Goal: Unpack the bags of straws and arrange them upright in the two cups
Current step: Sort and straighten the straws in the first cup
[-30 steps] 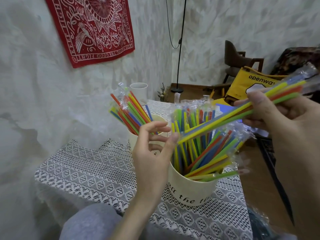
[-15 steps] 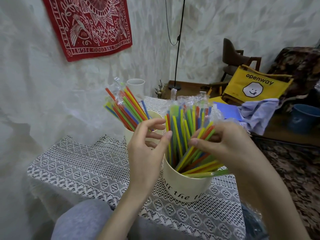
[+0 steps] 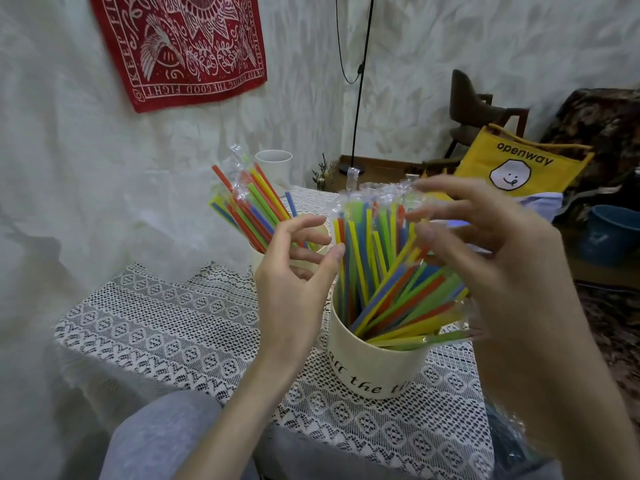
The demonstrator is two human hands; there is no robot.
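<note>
Only the head view here, so: the near cup [image 3: 377, 362], cream with black lettering, sits on the lace tablecloth [image 3: 180, 327] and is stuffed with wrapped coloured straws [image 3: 381, 271]. Roughly half stand upright at the back, the rest lean hard to the right over the rim. The left hand [image 3: 294, 289] is at the left edge of the bundle with fingers loosely spread, thumb tip just touching a straw, not gripping anything. The right hand [image 3: 485, 251] hovers over the leaning ones with fingers fanned out, holding nothing as far as I can tell, though it's blurry. The far cup [image 3: 258, 263] behind the left hand has its own fan of straws [image 3: 252, 209] tilting left. My worry is that those low leaners could slide out over the rim if nudged sideways, and a heavy push on the lopsided load might tip the near cup toward the table's right edge.
</note>
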